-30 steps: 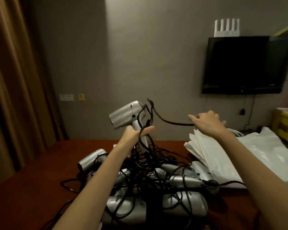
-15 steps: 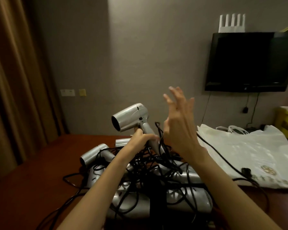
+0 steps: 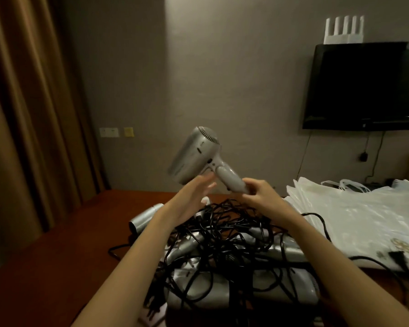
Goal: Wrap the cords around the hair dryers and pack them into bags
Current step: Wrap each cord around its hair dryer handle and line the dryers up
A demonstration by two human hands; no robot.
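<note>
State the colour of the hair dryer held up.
Silver-grey hair dryer; head view, the only one.

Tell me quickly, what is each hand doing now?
Left hand: open, fingers straight, beside the hair dryer.
Right hand: grips the hair dryer's handle.

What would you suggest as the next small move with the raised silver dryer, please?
Probably close the open left hand on the barrel of the silver plastic hair dryer. Only the right hand grips its handle, so steadying it would free that hand to gather its cord from the tangled black cords.
</note>
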